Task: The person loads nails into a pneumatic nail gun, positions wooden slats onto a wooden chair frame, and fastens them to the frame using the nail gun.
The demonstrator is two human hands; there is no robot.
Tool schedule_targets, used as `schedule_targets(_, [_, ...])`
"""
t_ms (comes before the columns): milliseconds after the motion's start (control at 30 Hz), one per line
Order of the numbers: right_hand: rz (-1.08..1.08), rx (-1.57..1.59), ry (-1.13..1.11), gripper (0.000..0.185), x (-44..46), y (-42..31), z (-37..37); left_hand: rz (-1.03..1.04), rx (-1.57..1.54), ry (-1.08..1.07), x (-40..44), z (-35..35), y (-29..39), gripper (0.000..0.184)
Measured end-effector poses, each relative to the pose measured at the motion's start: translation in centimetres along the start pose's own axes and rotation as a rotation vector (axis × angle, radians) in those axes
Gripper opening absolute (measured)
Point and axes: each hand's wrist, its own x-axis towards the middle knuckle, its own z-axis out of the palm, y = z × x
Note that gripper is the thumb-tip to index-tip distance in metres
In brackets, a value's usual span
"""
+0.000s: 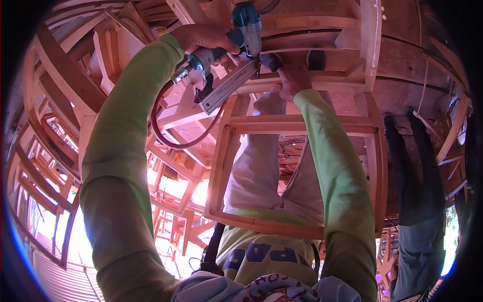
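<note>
My left hand (206, 38) is wrapped around the handle of a teal and grey pneumatic nail gun (246, 27). Its long magazine slants down to the left, and a red air hose (155, 123) loops away from the handle end. The gun's nose is close to a rail of a wooden chair frame (302, 121); I cannot tell whether they touch. My right hand (294, 83) grips the frame's far rail, just right of the nose, with its fingers partly hidden. The frame stands in front of my body, its near rail across my waist.
Stacked wooden chair frames and curved parts (65, 75) crowd the left side. Another person's dark-trousered legs (412, 166) are on the right. A brownish floor (402, 60) lies beyond the frame. Bright light comes in from the lower left.
</note>
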Motion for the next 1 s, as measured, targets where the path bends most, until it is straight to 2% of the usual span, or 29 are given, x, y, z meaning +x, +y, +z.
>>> schedule_targets(133, [-0.012,-0.008,0.064,0.049,-0.2,0.0,0.3,-0.022,0.035,-0.024,-0.3,-0.1,0.7,0.029])
schedule_targets(433, [-0.001,0.033,0.018,0.056,0.0,0.0,-0.6,-0.029,0.023,-0.007,-0.6,-0.3,0.9,0.032])
schedule_targets(533, [-0.008,0.020,0.026,0.049,0.0,0.0,-0.6,-0.004,0.005,-0.006,0.6,-0.9,-0.1,0.034])
schedule_targets(733, [-0.003,0.021,0.009,0.047,-0.1,0.0,-1.1,-0.024,-0.061,-0.055,1.0,-1.8,-1.0,0.035])
schedule_targets(1000, [-0.014,0.055,0.021,0.051,0.2,0.1,-1.0,-0.030,-0.044,-0.018,1.1,-1.9,-1.0,0.035])
